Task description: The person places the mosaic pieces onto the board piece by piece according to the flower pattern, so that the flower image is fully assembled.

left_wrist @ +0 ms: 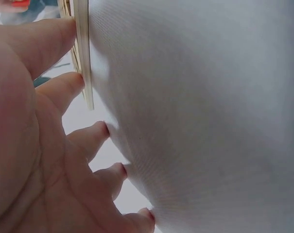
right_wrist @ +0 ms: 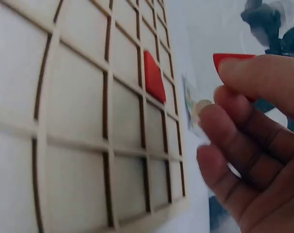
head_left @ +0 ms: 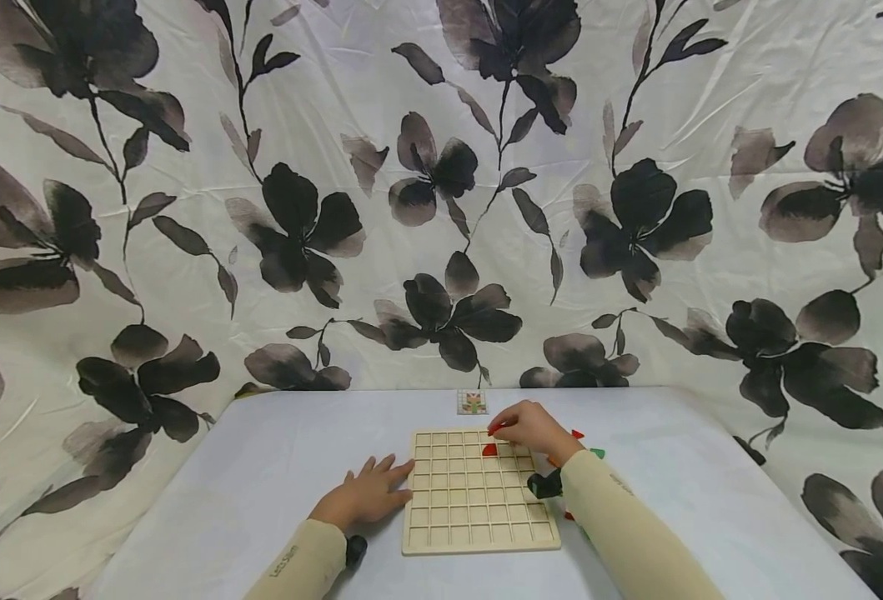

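A square wooden grid board lies on the white table. My left hand is beside its left edge with fingers spread; in the left wrist view, the thumb and index fingertip touch the board's side. Over the far right part of the board, my right hand pinches a small red piece between thumb and fingers. The held piece is above the grid, and the fingers hide part of it. Another red piece, with slanted sides, sits in a cell near the far edge.
A small card with a coloured pattern lies beyond the board's far edge. Right of the board are loose pieces, among them a red one and a green one, partly hidden by the right arm. A floral cloth hangs behind the table.
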`<state>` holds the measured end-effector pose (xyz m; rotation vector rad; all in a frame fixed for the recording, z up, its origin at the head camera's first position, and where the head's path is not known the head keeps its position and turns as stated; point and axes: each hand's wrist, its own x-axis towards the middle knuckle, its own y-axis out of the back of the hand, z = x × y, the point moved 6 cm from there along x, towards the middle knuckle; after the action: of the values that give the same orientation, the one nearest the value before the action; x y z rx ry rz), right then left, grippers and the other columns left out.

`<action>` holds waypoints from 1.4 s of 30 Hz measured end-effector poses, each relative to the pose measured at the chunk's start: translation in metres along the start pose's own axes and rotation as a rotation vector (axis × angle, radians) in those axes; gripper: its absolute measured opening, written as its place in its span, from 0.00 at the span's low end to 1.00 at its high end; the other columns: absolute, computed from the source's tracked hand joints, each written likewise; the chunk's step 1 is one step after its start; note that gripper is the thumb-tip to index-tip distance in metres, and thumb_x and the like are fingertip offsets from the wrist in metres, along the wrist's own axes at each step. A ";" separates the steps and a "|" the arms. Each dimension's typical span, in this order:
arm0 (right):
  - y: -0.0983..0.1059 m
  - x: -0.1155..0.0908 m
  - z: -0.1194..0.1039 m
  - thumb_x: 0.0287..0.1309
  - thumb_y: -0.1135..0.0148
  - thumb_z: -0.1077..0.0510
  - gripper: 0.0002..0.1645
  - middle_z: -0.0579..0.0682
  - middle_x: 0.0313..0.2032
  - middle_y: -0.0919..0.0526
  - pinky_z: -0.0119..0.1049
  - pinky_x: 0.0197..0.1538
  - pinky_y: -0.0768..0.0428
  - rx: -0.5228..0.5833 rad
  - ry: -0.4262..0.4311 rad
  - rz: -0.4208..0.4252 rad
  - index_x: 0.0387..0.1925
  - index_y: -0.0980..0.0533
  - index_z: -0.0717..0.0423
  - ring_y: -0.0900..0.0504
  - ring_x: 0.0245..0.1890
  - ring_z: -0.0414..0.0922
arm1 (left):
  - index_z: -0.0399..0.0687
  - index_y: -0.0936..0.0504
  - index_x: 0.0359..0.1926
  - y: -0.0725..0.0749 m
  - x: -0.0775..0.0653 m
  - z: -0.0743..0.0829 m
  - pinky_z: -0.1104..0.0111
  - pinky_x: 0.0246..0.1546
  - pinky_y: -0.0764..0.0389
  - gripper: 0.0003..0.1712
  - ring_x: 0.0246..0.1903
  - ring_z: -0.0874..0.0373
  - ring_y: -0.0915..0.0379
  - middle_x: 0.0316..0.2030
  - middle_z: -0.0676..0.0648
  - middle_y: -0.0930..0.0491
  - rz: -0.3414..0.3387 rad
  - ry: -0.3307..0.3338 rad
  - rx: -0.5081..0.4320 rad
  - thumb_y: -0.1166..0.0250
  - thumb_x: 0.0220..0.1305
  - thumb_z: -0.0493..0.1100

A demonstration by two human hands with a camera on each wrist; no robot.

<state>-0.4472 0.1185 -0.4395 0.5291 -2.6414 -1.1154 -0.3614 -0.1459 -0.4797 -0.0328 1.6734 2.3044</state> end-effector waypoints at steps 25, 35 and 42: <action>-0.048 0.018 -0.018 0.56 0.33 0.58 0.03 0.47 0.33 0.16 0.34 0.32 0.23 0.224 -0.098 0.102 0.33 0.18 0.53 0.20 0.32 0.45 | 0.61 0.36 0.71 -0.005 0.004 -0.002 0.31 0.66 0.53 0.34 0.73 0.32 0.55 0.73 0.40 0.43 -0.023 0.022 0.003 0.45 0.67 0.62; -0.058 0.020 -0.030 0.59 0.38 0.62 0.16 0.56 0.41 0.17 0.32 0.29 0.27 0.075 -0.052 0.098 0.50 0.18 0.58 0.24 0.30 0.43 | 0.60 0.36 0.71 -0.003 0.003 -0.003 0.31 0.66 0.54 0.34 0.73 0.32 0.55 0.73 0.40 0.43 -0.019 0.030 -0.002 0.45 0.67 0.62; -0.059 0.020 -0.041 0.56 0.35 0.61 0.04 0.47 0.28 0.17 0.33 0.27 0.29 -0.063 -0.023 0.133 0.31 0.15 0.54 0.27 0.23 0.41 | 0.60 0.36 0.71 -0.001 0.003 -0.003 0.31 0.66 0.54 0.34 0.73 0.32 0.55 0.73 0.40 0.43 -0.023 0.027 -0.007 0.45 0.67 0.62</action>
<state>-0.4378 0.0458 -0.4527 0.3251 -2.6078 -1.1660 -0.3643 -0.1476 -0.4826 -0.0850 1.6691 2.3034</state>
